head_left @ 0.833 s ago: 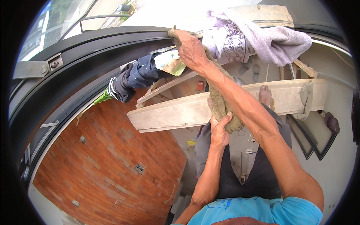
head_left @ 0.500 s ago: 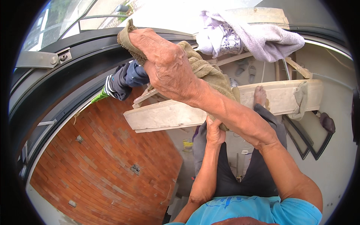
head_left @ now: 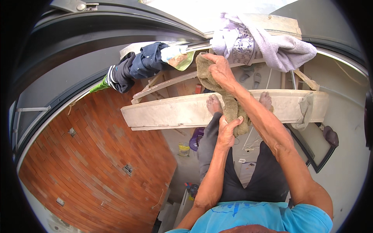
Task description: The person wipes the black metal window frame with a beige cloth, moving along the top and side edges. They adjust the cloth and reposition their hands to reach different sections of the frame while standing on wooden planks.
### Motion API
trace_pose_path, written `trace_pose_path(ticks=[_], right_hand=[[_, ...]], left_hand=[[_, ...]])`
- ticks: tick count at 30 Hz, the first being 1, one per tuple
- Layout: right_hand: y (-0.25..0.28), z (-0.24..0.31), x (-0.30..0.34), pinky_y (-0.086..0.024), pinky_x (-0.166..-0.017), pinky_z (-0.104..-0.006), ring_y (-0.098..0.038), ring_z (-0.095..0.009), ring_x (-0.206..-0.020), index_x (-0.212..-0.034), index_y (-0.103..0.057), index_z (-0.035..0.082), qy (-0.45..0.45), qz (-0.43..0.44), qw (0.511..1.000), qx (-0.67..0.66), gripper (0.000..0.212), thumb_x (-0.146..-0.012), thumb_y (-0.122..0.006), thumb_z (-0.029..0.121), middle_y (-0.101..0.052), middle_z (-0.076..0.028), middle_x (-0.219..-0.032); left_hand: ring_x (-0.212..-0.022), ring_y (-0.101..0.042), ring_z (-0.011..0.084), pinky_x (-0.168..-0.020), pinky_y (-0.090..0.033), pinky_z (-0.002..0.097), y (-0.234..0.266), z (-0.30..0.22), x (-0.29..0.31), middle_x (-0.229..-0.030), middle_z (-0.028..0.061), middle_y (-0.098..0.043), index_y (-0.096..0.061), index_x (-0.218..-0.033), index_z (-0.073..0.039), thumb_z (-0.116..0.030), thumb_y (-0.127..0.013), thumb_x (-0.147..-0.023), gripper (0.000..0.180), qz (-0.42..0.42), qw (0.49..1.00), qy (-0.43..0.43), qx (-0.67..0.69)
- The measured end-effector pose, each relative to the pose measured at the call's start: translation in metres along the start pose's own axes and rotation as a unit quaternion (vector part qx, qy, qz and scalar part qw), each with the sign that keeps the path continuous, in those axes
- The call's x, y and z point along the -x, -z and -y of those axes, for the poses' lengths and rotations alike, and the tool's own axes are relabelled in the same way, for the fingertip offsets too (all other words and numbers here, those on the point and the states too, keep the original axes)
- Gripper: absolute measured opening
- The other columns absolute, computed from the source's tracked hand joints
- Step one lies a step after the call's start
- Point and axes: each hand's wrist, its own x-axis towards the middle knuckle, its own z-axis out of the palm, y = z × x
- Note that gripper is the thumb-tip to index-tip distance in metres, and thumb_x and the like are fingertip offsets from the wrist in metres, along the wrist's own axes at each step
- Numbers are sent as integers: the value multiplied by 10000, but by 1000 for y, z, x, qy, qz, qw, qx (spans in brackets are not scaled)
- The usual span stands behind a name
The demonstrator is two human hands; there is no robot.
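Observation:
An olive-brown towel (head_left: pixel 232 105) hangs bunched between my two hands, above the pale wooden plank where my bare feet stand. My right hand (head_left: pixel 222 70) grips its upper end, fingers closed, close to the window ledge. Lower down, in front of my lap, my left hand (head_left: pixel 228 130) is closed round the other end, thumb lying over the cloth. Just beyond my right hand, a lilac towel with a patterned band (head_left: pixel 243 42) is draped over the sill.
The wooden plank (head_left: pixel 167 112) spans the scene high above the floor. Dark garments (head_left: pixel 149 60) hang along the window rail, left of a black frame (head_left: pixel 116 23). A red brick wall (head_left: pixel 97 147) is at left. Slippers, a yellow tub (head_left: pixel 183 149) and a black angled frame (head_left: pixel 324 159) lie below.
My right hand has come back from the black window frame at the left, toward my middle, bringing the towel's end along. The black window frame has shifted in view. My left hand still holds the towel.

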Motion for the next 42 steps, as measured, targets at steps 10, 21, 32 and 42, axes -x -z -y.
trace_pose_path(ticks=[10,21,32,42], right_hand=[[-5,35,-48,-592,-752,-278,-684,-164,-843,-1290,-598,-82,-200,-154,914,-317,494,-833,-417,-135,-704,-145,-1034],[-26,-56,-96,-524,-865,-247,-636,-209,-1024,-1357,-510,-153,-157,-30,947,-280,541,-816,-491,-144,-643,-243,-1227],[-25,-8,-53,-540,-956,-277,-653,-171,-1033,-1381,-526,-80,22,43,976,-211,542,-847,-438,-93,-662,-177,-1211],[-39,-81,-92,-496,-979,-269,-638,-225,-1094,-1458,-413,-113,-4,5,997,70,640,-822,-480,-74,-588,-246,-1355]], left_hand=[[-1023,-652,172,-938,-524,330,9,-4,15,-1150,102,-643,-509,-1242,8,29,-681,-858,422,-68,991,-78,84],[-1076,-637,175,-968,-510,343,16,-6,17,-1185,96,-640,-505,-1278,2,26,-653,-883,421,-42,988,-100,113],[-1076,-618,159,-986,-484,338,15,-2,17,-1185,86,-619,-483,-1272,-4,32,-665,-878,436,-57,990,-92,87],[-1082,-626,168,-982,-487,339,7,-14,14,-1194,99,-634,-490,-1289,12,27,-657,-882,440,-44,993,-87,68]])
